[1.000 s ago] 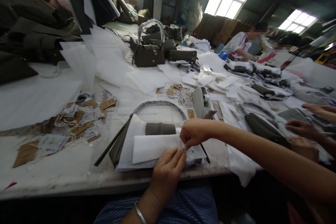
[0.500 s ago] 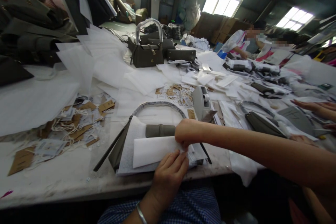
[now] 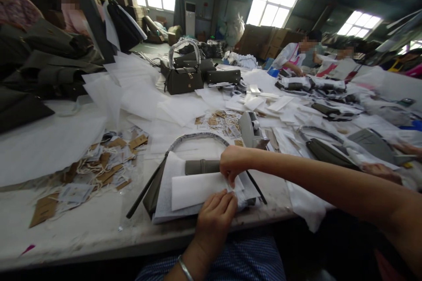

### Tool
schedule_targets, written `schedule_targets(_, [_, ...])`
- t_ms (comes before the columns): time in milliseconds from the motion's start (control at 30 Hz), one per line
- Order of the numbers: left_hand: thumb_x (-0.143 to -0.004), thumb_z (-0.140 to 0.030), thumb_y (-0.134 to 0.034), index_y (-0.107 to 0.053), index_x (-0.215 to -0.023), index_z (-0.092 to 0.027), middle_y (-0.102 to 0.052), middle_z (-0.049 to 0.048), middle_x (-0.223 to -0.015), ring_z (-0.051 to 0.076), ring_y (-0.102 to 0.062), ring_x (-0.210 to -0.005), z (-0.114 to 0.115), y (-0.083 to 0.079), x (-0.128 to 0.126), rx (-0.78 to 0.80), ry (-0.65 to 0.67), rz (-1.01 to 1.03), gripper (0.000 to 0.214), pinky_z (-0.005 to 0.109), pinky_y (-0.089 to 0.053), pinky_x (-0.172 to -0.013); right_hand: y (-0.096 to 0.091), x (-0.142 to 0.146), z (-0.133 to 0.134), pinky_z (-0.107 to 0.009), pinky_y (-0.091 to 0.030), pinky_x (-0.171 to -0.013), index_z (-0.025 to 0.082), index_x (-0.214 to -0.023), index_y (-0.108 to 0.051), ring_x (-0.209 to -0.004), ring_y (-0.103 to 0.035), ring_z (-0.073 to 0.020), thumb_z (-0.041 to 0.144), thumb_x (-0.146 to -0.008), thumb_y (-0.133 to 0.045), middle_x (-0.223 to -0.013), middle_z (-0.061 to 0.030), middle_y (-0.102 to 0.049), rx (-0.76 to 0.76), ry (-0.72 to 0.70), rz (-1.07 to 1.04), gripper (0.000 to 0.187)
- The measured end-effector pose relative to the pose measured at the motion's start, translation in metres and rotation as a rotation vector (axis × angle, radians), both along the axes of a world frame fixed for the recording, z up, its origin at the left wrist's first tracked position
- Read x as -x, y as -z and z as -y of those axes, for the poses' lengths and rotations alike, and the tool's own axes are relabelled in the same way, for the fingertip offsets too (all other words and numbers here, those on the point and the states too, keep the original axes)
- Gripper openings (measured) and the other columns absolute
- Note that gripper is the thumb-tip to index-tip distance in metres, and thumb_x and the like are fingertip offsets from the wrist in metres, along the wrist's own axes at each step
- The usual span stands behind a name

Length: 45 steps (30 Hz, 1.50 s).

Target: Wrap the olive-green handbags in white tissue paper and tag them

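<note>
A dark olive handbag (image 3: pixel 153 197) lies in front of me at the table edge, its arched handle (image 3: pixel 194 136) covered in clear wrap. A white sheet (image 3: pixel 176 164) covers much of it, and a folded white foam strip (image 3: pixel 191 189) lies on top. My left hand (image 3: pixel 216 215), with a bangle at the wrist, lies on the strip's right part, fingers laid out together, thumb hidden. Just above, my right hand (image 3: pixel 234 164) is closed in a pinch, pointing down beside crinkled white wrapping (image 3: pixel 242 193). What it pinches is too small to make out.
Tags with strings (image 3: pixel 105 162) lie heaped to the left, with a second tag pile (image 3: pixel 220 120) behind. A grey tape dispenser (image 3: pixel 250 129) stands beyond my right arm. A finished-looking handbag (image 3: pixel 184 79) stands farther back. Another person's hand (image 3: pixel 382 172) works at the right.
The view has shifted slightly, so the table scene sits a little lower. My right fingertips have parted slightly from my left fingertips. The bag and strip stay in place.
</note>
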State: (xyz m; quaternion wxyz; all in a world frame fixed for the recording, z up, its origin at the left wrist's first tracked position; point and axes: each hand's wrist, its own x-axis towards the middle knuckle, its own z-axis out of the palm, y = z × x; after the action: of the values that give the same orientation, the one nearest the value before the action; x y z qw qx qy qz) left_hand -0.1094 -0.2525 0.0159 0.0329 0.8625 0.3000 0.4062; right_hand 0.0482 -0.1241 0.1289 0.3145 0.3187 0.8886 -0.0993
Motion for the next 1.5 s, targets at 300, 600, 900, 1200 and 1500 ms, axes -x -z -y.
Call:
schedule_targets(300, [-0.1, -0.018, -0.045, -0.065, -0.112, -0.019, -0.071, 0.0026, -0.112, 0.02, -0.064, -0.107, 0.0, 0.004, 0.0, -0.023, -0.006, -0.004, 0.023, 0.033, -0.052, -0.093, 0.012, -0.019, -0.008, -0.025, -0.022, -0.054, 0.024, -0.08, -0.075, -0.063, -0.055, -0.0125, 0.065, -0.06, -0.081, -0.082, 0.0005, -0.073, -0.079, 0.125, -0.199, 0.046])
schedule_targets(600, [-0.101, -0.023, -0.043, -0.065, -0.11, -0.021, -0.071, 0.0005, -0.112, 0.02, -0.065, -0.105, -0.002, 0.007, 0.0, -0.064, -0.018, -0.007, 0.024, 0.032, -0.052, -0.092, 0.045, -0.049, -0.042, -0.021, -0.036, -0.059, 0.021, -0.081, -0.074, -0.064, -0.058, -0.0116, 0.048, -0.063, -0.085, -0.074, 0.0037, -0.07, 0.019, 0.426, -0.51, 0.035])
schedule_targets(900, [-0.102, -0.023, -0.041, -0.068, -0.105, -0.022, -0.073, -0.0018, -0.11, 0.019, -0.067, -0.101, -0.004, 0.012, -0.003, -0.147, -0.052, 0.061, 0.028, 0.03, -0.053, -0.09, 0.047, -0.053, 0.011, -0.033, -0.044, -0.094, 0.021, -0.119, -0.07, -0.107, -0.064, -0.0276, 0.052, -0.082, -0.067, -0.114, -0.0104, -0.072, -0.222, 0.522, -0.628, 0.048])
schedule_targets(1200, [-0.101, -0.018, -0.044, -0.067, -0.109, -0.021, -0.072, -0.0025, -0.114, 0.019, -0.066, -0.105, -0.002, 0.013, 0.0, -0.13, -0.045, 0.016, 0.025, 0.032, -0.049, -0.094, 0.055, -0.045, -0.001, -0.03, -0.047, -0.082, 0.021, -0.113, -0.075, -0.096, -0.067, -0.0271, 0.064, -0.068, -0.075, -0.105, -0.0063, -0.075, 0.112, 0.704, -0.461, 0.062])
schedule_targets(1500, [-0.101, -0.015, -0.042, -0.066, -0.109, -0.02, -0.072, -0.0018, -0.113, 0.02, -0.066, -0.105, -0.006, 0.017, 0.001, -0.207, -0.025, 0.024, 0.026, 0.034, -0.051, -0.091, 0.053, -0.044, 0.015, -0.025, -0.047, -0.084, 0.019, -0.103, -0.078, -0.093, -0.069, -0.02, 0.036, -0.093, -0.059, -0.1, -0.0056, -0.077, -0.117, 0.792, -0.654, 0.028])
